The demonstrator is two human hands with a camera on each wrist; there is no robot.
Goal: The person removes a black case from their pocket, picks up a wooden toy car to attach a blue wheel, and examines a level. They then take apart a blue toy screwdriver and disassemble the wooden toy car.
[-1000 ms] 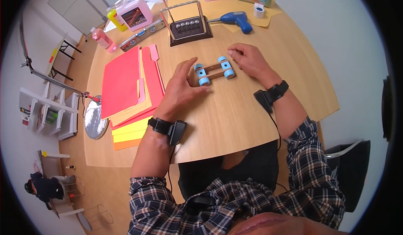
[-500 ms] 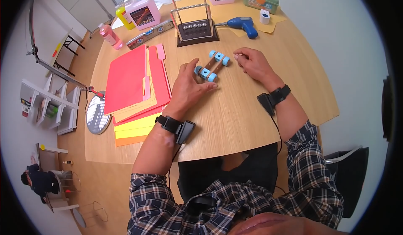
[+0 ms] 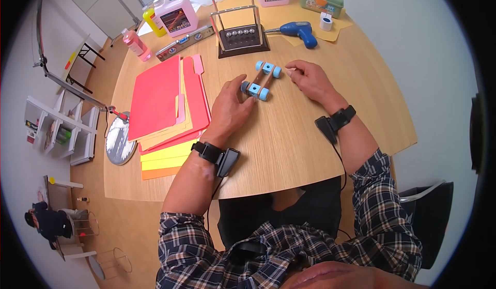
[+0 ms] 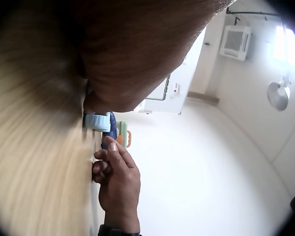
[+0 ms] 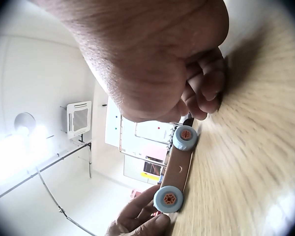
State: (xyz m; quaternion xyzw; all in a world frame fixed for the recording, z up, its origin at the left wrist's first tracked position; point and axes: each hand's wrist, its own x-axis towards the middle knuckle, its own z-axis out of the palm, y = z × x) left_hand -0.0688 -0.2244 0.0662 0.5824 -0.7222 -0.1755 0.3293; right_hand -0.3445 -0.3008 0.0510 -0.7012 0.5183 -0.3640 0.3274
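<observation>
A small toy car with brown side bars and light blue wheels [image 3: 255, 89] stands on the wooden table, seen side-on in the right wrist view [image 5: 177, 169]. My left hand [image 3: 231, 108] holds its near end, thumb and fingers around the wheels. The right wrist view shows that hand [image 5: 137, 214] low beside one wheel. Just right of the car's far end, my right hand [image 3: 312, 81] rests with fingers loosely curled and nothing in them. In the left wrist view, one blue wheel [image 4: 97, 122] shows beyond the left hand [image 4: 132, 54].
Behind the car stands a Newton's cradle [image 3: 240, 37], with a blue drill-shaped tool [image 3: 299, 30] to its right. Red folders [image 3: 157, 98] lie on the left. Farther back are a spirit level [image 3: 185, 42], pink jugs [image 3: 176, 15], bottles and a green toolbox [image 3: 321, 1].
Over the last second the car has turned so its far end points more away from me. My left thumb has drawn in against its near end. The right hand has barely shifted.
</observation>
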